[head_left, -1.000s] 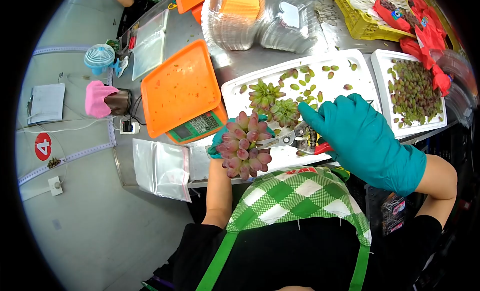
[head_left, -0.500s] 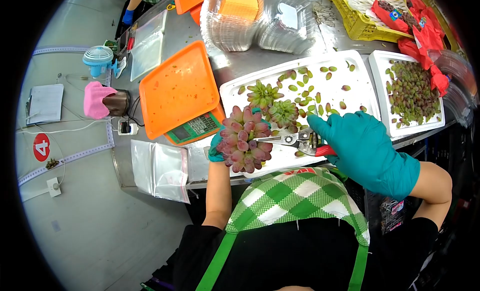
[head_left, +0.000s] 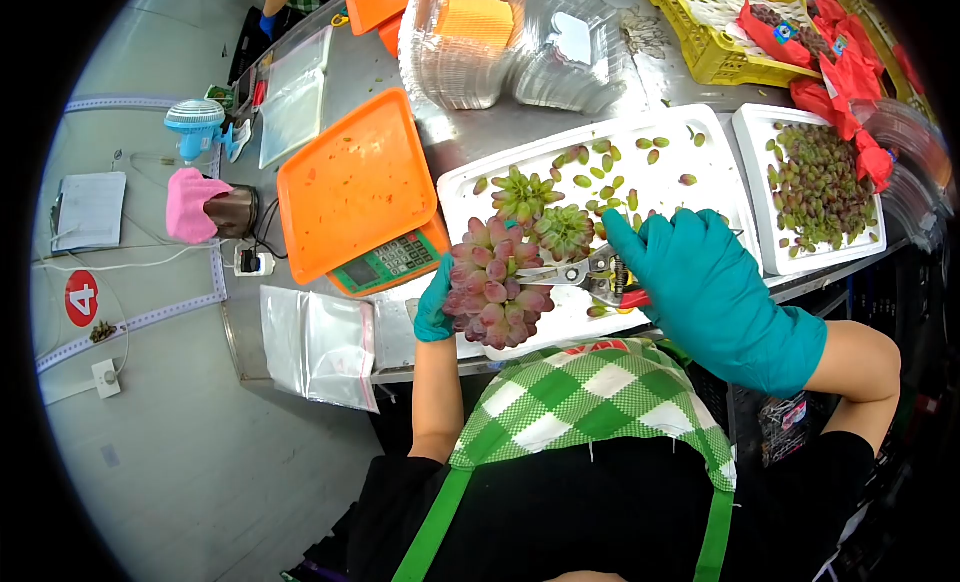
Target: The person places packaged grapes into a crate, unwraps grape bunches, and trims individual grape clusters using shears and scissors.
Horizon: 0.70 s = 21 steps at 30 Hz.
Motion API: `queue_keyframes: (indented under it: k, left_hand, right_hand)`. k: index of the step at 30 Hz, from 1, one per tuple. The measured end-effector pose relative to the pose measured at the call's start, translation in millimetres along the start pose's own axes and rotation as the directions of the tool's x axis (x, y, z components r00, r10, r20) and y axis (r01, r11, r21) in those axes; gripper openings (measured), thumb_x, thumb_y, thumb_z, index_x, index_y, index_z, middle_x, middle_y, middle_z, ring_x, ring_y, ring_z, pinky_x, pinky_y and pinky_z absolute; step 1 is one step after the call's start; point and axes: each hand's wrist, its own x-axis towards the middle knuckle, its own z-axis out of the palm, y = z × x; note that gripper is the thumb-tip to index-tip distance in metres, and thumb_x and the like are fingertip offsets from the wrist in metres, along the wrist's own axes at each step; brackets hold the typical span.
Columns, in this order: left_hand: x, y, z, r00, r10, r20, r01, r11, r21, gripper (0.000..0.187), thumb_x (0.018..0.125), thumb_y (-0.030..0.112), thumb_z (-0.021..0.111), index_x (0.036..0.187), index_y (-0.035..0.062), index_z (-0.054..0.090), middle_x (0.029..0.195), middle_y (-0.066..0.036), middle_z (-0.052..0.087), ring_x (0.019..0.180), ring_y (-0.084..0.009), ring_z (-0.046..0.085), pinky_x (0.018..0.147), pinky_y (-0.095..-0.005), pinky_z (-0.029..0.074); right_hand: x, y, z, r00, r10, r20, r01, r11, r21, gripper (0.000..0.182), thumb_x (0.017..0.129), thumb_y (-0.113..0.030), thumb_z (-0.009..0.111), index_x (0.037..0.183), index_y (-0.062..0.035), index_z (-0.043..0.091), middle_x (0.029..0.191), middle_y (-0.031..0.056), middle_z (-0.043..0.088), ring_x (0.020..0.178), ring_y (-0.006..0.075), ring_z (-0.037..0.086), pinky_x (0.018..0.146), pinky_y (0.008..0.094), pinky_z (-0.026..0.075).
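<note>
Head view: left hand grips pink succulent rosette (raised off tray for access); right hand closed on pruning shears, blades at rosette.

Bright, even light; fisheye-warped, black-vignetted edges

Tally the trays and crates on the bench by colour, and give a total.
White trays: 2, the wide tray behind the shears and the smaller one heaped with loose grapes.
Orange trays: 2, one on the scale and one at the far edge.
Yellow crates: 1.
Total: 5.
</note>
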Motion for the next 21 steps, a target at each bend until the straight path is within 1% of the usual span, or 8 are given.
queue_keyframes:
  k: [2, 4, 11, 15, 17, 19, 20, 21]
  left_hand:
    - [-1, -5, -8, 1.0, 0.008, 0.021, -0.011, 0.993, 0.119, 0.046, 0.09, 0.03, 0.038, 0.131, 0.0123, 0.026, 0.129, -0.007, 0.035, 0.117, -0.0254, 0.036, 0.098, -0.0396, 0.031]
    - [5, -5, -15, 0.993, 0.0, 0.12, -0.07, 0.811, 0.581, 0.051, 0.09, 0.027, 0.039, 0.134, 0.0122, 0.02, 0.133, -0.007, 0.03, 0.121, -0.0219, 0.032, 0.101, -0.0369, 0.028]
    - [9, -16, -17, 0.995, -0.045, 0.086, 0.011, 0.934, 0.357, 0.052, 0.091, 0.021, 0.039, 0.136, 0.013, 0.013, 0.136, -0.007, 0.026, 0.122, -0.0211, 0.031, 0.099, -0.0349, 0.033]
    - [13, -28, -33, 0.997, 0.027, 0.077, -0.048, 0.956, 0.289, 0.042, 0.092, 0.024, 0.03, 0.13, 0.0054, 0.029, 0.129, -0.01, 0.039, 0.115, -0.0226, 0.041, 0.098, -0.0361, 0.034]
    - [18, -31, -39, 0.998, 0.023, 0.067, -0.04, 0.962, 0.269, 0.042, 0.093, 0.024, 0.029, 0.13, 0.0047, 0.03, 0.128, -0.01, 0.04, 0.114, -0.0226, 0.043, 0.098, -0.0358, 0.034]
    - [23, -31, -37, 0.991, 0.077, 0.107, -0.126, 0.793, 0.596, 0.043, 0.092, 0.023, 0.03, 0.132, 0.006, 0.026, 0.131, -0.009, 0.037, 0.116, -0.0223, 0.041, 0.098, -0.0352, 0.034]
    - [24, -26, -18, 0.978, 0.119, 0.173, -0.21, 0.503, 0.838, 0.044, 0.092, 0.022, 0.03, 0.132, 0.0067, 0.024, 0.132, -0.009, 0.035, 0.116, -0.0222, 0.04, 0.098, -0.0351, 0.033]
    - [25, -24, -5, 0.975, 0.119, 0.189, -0.223, 0.527, 0.82, 0.046, 0.091, 0.024, 0.034, 0.133, 0.0085, 0.024, 0.132, -0.008, 0.033, 0.118, -0.0237, 0.036, 0.099, -0.0362, 0.032]
  right_hand:
    - [1, -4, 3, 0.999, 0.012, 0.039, -0.01, 0.999, -0.042, 0.056, 0.067, -0.006, 0.052, 0.122, -0.0031, 0.041, 0.075, 0.0044, 0.043, 0.068, 0.0179, 0.043, 0.062, 0.0318, 0.036]
    - [2, -4, 8, 0.998, 0.002, 0.057, 0.002, 0.998, -0.07, 0.055, 0.069, -0.006, 0.05, 0.122, -0.0034, 0.04, 0.075, 0.004, 0.043, 0.068, 0.0176, 0.042, 0.062, 0.0316, 0.036]
    - [2, 15, 29, 0.994, -0.097, 0.048, 0.093, 0.993, 0.076, 0.056, 0.064, -0.008, 0.057, 0.118, -0.0035, 0.041, 0.076, 0.0056, 0.045, 0.069, 0.0194, 0.046, 0.061, 0.0319, 0.037]
    - [0, 19, 45, 0.995, -0.094, 0.025, 0.085, 0.965, 0.249, 0.062, 0.059, -0.008, 0.062, 0.117, -0.0038, 0.041, 0.077, 0.0068, 0.047, 0.069, 0.0212, 0.048, 0.06, 0.0328, 0.037]
    - [0, 20, 46, 0.997, -0.074, 0.032, 0.062, 0.955, 0.289, 0.049, 0.064, -0.006, 0.057, 0.111, -0.0023, 0.045, 0.075, 0.0079, 0.05, 0.067, 0.0235, 0.051, 0.06, 0.035, 0.04]
    - [-2, 25, 49, 0.999, -0.032, 0.007, 0.028, 0.937, 0.348, 0.043, 0.066, -0.005, 0.055, 0.109, -0.0024, 0.048, 0.074, 0.0087, 0.052, 0.067, 0.0251, 0.053, 0.06, 0.0364, 0.041]
    - [-6, 29, 53, 1.0, -0.001, -0.019, 0.009, 0.921, 0.389, 0.044, 0.066, -0.005, 0.057, 0.109, -0.0032, 0.048, 0.075, 0.009, 0.053, 0.067, 0.0256, 0.054, 0.059, 0.0366, 0.042]
    - [-9, 32, 56, 0.998, 0.031, -0.046, -0.008, 0.903, 0.43, 0.045, 0.066, -0.006, 0.058, 0.11, -0.0041, 0.049, 0.075, 0.0092, 0.053, 0.068, 0.0261, 0.054, 0.059, 0.0368, 0.042]
